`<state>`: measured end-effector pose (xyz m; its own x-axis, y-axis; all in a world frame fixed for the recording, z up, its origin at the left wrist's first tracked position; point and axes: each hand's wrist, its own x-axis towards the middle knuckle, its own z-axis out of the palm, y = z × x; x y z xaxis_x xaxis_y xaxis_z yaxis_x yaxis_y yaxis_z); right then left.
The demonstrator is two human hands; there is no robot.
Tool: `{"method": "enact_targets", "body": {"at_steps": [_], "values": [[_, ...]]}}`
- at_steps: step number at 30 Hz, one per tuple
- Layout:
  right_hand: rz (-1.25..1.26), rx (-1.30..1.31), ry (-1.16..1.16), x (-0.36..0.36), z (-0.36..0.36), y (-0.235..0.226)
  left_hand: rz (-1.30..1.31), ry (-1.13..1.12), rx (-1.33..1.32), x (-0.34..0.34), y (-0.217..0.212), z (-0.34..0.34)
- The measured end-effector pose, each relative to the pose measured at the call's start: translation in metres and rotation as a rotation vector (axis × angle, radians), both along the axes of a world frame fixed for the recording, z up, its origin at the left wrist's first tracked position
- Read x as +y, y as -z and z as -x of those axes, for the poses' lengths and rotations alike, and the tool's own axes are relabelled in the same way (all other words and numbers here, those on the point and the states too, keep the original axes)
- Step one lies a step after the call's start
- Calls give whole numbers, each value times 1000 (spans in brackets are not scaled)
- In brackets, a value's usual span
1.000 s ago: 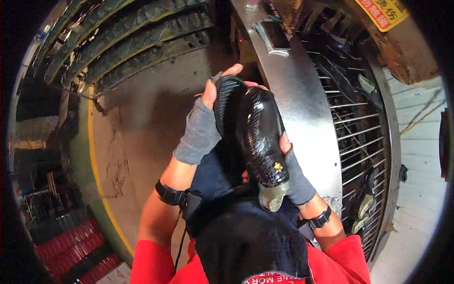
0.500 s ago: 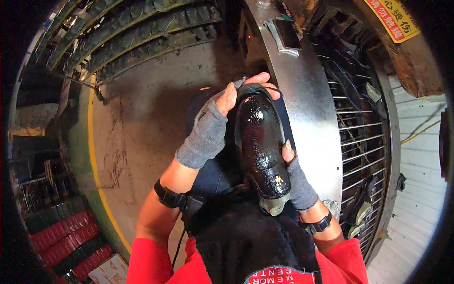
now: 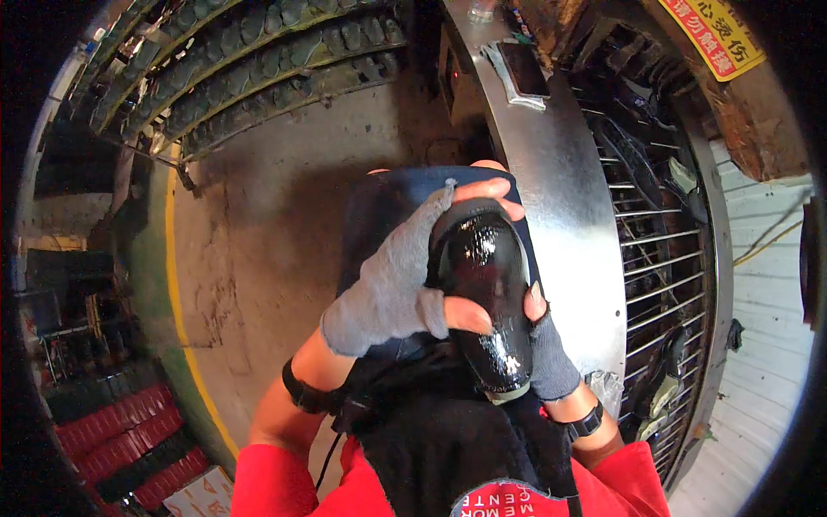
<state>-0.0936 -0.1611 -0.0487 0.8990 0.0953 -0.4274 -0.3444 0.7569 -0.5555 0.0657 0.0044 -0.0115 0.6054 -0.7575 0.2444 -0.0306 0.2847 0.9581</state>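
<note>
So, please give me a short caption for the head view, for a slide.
Left hand and right hand, in grey fingerless gloves, grip a glossy black shoe form beside a curved metal guard.

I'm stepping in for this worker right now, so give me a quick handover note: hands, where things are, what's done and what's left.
Left hand, in a grey fingerless glove, wraps the top and side of the glossy black shoe form, fingers over its upper end.
Right hand supports the form from below and behind, mostly hidden.
The form is held in front of the chest, above a dark blue pad, next to the curved metal guard.
Done: the form is in both hands, off any rack.
Left: I cannot tell; nothing shows where it goes.
</note>
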Motion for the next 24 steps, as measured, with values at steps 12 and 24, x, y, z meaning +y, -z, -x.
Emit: {"method": "enact_targets", "body": {"at_steps": [12, 24], "values": [[319, -27, -140, -1, 5, -4, -300, -69, -47, 24, -41, 22], [513, -402, -298, -23, -7, -20, 206, -68, 140, 54, -21, 46]]}}
